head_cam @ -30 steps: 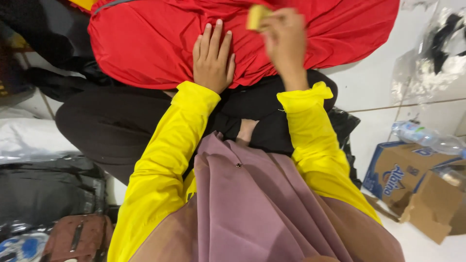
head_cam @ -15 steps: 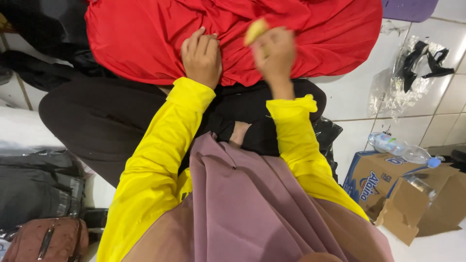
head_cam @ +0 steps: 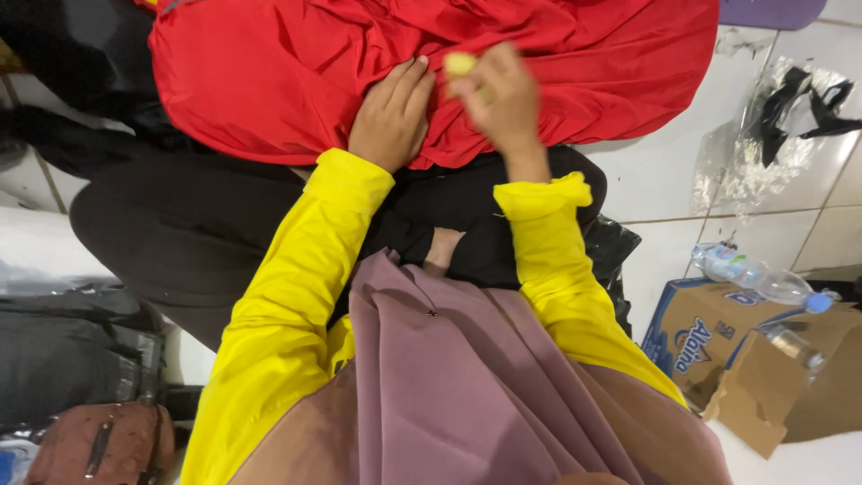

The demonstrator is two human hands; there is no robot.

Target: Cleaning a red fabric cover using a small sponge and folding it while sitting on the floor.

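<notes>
Looking down from the head camera, I see both hands at about 12 o'clock, resting on a red cloth [head_cam: 269, 81] that fills the top of the view. My left hand [head_cam: 388, 119] lies flat on the cloth, fingers stretched out and together, palm down, holding nothing. Just beside it, toward 1 o'clock, my right hand [head_cam: 505, 97] is curled, its fingertips pinched on a small yellow piece [head_cam: 461, 63] that sits against the red fabric; the piece is blurred, so I cannot tell what it is made of. The two hands are nearly touching at the thumbs.

Both arms wear bright yellow sleeves [head_cam: 278, 305] that run down toward 6 o'clock, where a mauve garment [head_cam: 449, 386] covers the lower middle of the view. Beneath the red cloth, a black fabric [head_cam: 180, 224] spreads from 9 o'clock to the centre.

At 3 o'clock the white tiled floor [head_cam: 655, 180] shows, with a crumpled clear plastic bag [head_cam: 763, 144] lying on it near the wall side. At 4 o'clock stands an open cardboard box [head_cam: 709, 341], and a clear plastic bottle [head_cam: 754, 274] with a blue cap lies across its top edge. At 8 o'clock I see a dark grey bag [head_cam: 63, 350], and below it, at 7 o'clock, a brown bag [head_cam: 99, 445] with a strap.
</notes>
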